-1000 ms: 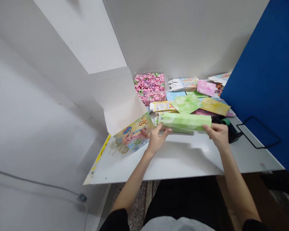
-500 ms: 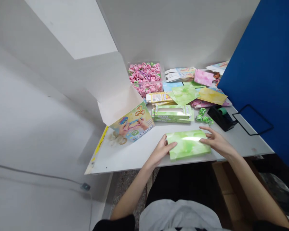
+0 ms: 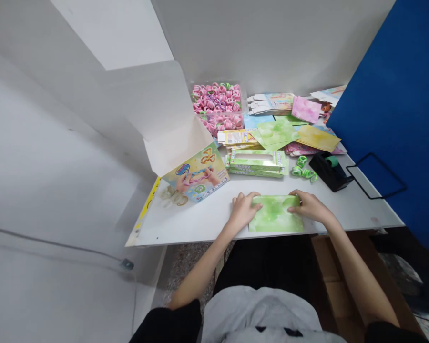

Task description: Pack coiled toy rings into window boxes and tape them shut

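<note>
A green patterned card (image 3: 276,216) lies at the front edge of the white table. My left hand (image 3: 243,208) grips its left side, thumb on top. At its right side my right hand (image 3: 305,206) holds it the same way, fingers at the far edge. Behind the card sits a stack of flat green boxes (image 3: 256,163) with a cut-out window. Green coiled bands (image 3: 303,170) are right of that stack, beside a black tape dispenser (image 3: 330,172).
An open printed carton (image 3: 198,177) stands at the left. Clear tubs of pink coils (image 3: 218,102) are at the back, near yellow boxes (image 3: 238,137) and a yellow card (image 3: 318,138). A black wire frame (image 3: 375,175) is by the blue partition (image 3: 389,109).
The green card, tilted before, now lies flatter and squarer to the table edge. Both hands have shifted with it, their fingers now at its far corners. The camera view has moved slightly.
</note>
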Tool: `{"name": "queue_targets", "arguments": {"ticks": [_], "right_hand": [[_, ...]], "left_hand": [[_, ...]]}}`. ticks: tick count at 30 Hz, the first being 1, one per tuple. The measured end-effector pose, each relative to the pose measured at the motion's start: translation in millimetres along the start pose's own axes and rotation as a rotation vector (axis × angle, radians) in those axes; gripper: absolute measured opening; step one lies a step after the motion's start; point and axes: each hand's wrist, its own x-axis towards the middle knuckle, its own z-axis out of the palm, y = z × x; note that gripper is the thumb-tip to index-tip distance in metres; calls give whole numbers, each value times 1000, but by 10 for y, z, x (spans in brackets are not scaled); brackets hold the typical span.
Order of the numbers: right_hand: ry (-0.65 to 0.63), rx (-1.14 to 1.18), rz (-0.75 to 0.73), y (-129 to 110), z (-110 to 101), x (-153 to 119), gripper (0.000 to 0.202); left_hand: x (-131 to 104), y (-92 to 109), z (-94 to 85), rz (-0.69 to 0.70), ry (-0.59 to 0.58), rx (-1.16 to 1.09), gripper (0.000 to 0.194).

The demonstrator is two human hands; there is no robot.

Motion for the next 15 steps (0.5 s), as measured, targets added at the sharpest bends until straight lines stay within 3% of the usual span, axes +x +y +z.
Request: {"name": "queue_targets", "arguments": {"ticks": [3, 6, 10, 15], "right_hand": [[177, -129, 23, -111, 94, -1, 36], [359, -304, -21, -154, 230, 4, 36], [426, -327, -104, -91, 377, -20, 40], [520, -352, -201, 22, 445, -76, 46]], "left_hand": [[-41, 28, 104, -25, 101, 112, 32], [-87, 17, 241, -40, 278, 250, 28], [-127, -4, 378, 38, 460, 339, 22], [-135, 3, 438, 75, 508, 452, 21]]}}
